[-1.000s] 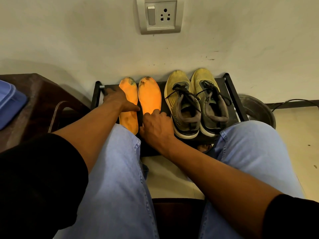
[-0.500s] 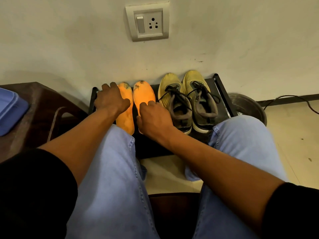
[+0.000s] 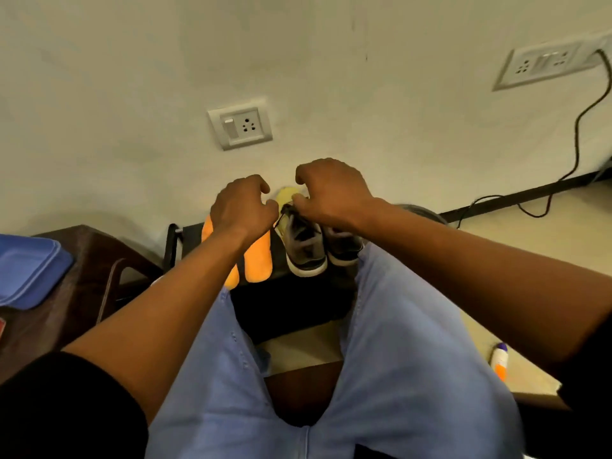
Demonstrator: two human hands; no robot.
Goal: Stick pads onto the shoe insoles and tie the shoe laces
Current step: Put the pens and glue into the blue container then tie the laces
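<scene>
Two orange insoles (image 3: 258, 260) lie side by side on a black rack (image 3: 172, 240), partly under my left forearm. To their right stand two yellow-and-grey shoes; the left shoe (image 3: 303, 243) shows its grey tongue and black lace (image 3: 281, 218), the right shoe (image 3: 342, 250) is mostly hidden by my right hand. My left hand (image 3: 243, 207) hovers over the insole tips with curled fingers, pinching the lace end. My right hand (image 3: 331, 192) is above the shoes' toes and pinches the lace with thumb and finger. No pads are visible.
A brown chair (image 3: 82, 260) with a blue lid (image 3: 29, 270) stands at left. A white bottle (image 3: 499, 359) lies on the floor at right. Wall sockets (image 3: 240, 127) and a black cable (image 3: 576, 134) are behind. My knees in blue jeans flank the rack.
Both hands lifted off the insoles and moved right to the left shoe's lace. The camera tilted upward, showing more wall and a second socket.
</scene>
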